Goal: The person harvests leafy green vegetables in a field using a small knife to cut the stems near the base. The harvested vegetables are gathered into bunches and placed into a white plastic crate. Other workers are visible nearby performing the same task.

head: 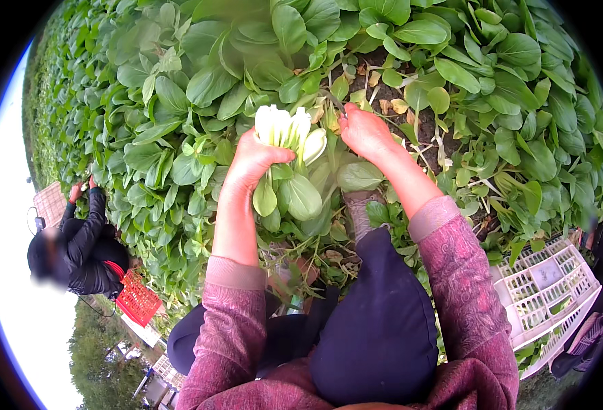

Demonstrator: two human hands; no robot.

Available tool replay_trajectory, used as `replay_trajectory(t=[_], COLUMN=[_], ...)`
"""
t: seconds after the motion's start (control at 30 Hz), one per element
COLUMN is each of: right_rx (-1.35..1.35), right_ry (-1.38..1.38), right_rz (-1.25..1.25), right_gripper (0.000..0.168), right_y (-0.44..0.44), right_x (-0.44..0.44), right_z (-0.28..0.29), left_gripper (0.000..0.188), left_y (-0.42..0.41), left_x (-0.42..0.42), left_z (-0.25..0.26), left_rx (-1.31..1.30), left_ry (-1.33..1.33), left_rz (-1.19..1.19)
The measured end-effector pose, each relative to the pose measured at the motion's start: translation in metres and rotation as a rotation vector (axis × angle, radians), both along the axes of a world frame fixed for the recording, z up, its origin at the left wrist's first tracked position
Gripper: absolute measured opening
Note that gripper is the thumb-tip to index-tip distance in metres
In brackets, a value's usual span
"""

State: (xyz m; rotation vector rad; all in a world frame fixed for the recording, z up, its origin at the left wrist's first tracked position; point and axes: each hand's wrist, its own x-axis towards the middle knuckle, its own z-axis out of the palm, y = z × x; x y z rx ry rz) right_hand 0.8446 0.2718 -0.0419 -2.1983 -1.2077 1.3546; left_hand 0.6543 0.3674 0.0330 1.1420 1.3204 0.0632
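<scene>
My left hand (252, 156) is wrapped around a bunch of bok choy (301, 195), with the pale cut stem ends facing away from me and the green leaves hanging back towards my knees. To the right of the bunch, my right hand (365, 132) grips a small knife (335, 101). Its thin dark blade points up and left, over yellowed leaves; the handle is hidden in my fist. Rooted bok choy plants (275, 56) stand densely just beyond both hands.
Bare soil (429, 138) with wilted leaves lies right of my right hand. A white plastic crate (542, 287) holding greens stands at the right. My shoe (360, 210) is among the leaves. At the left, another person (83, 251) bends over the plants near a red crate (140, 297).
</scene>
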Motion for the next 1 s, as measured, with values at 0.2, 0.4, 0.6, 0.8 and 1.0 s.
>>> replay_trajectory(t=[0.2,0.4,0.6,0.8,1.0], right_rx=[-0.010,-0.009,-0.042,-0.050,0.108], right_ry=[0.046,-0.002,-0.165,-0.137,0.503], right_rz=[0.040,0.114,0.215,0.258,-0.586], right_gripper=[0.031,0.032,0.033,0.033,0.040], right_y=[0.006,0.016,0.038,0.016,-0.021], right_x=[-0.002,-0.004,-0.010,0.003,0.005], right_z=[-0.006,-0.009,-0.007,0.006,0.012], left_gripper=[0.049,0.048,0.047,0.053,0.071], left_y=[-0.011,-0.009,-0.011,-0.012,-0.027], left_x=[-0.012,-0.017,-0.018,-0.034,-0.027], left_z=[-0.006,-0.008,-0.009,-0.008,0.015], left_rx=[-0.091,-0.158,-0.140,-0.228,-0.250], left_ry=[-0.056,-0.110,-0.110,-0.237,-0.438], left_rz=[0.093,0.135,0.129,0.249,0.268])
